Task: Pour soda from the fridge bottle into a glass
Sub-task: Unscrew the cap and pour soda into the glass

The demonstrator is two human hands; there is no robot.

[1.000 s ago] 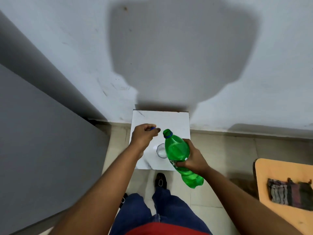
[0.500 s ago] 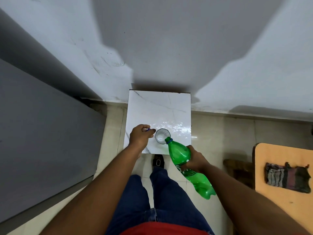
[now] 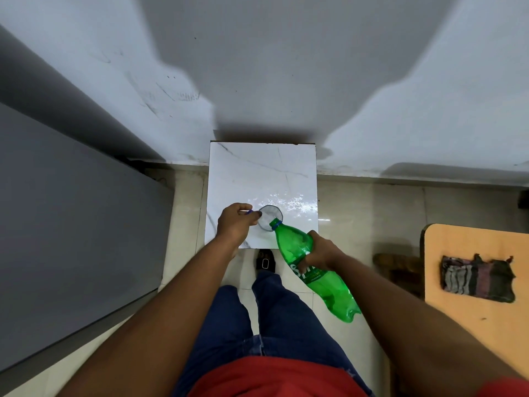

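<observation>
A clear glass (image 3: 268, 216) stands near the front edge of a small white marble-topped table (image 3: 257, 173). My right hand (image 3: 322, 252) grips a green soda bottle (image 3: 309, 265) around its middle. The bottle is tilted steeply, its open neck resting over the glass rim. My left hand (image 3: 236, 224) sits just left of the glass, fingers closed on a small blue bottle cap (image 3: 250, 212), with a fingertip touching the glass rim. Pale foamy liquid shows inside the glass.
A grey fridge door (image 3: 71, 224) fills the left side. A white wall rises behind the table. At the right stands an orange table (image 3: 472, 253) with a folded striped cloth (image 3: 476, 277) on it. My legs and a black shoe (image 3: 265, 260) are below the table.
The bottle has tipped further, from upright beside the glass to its neck over the rim. My left hand has stayed by the glass with the cap.
</observation>
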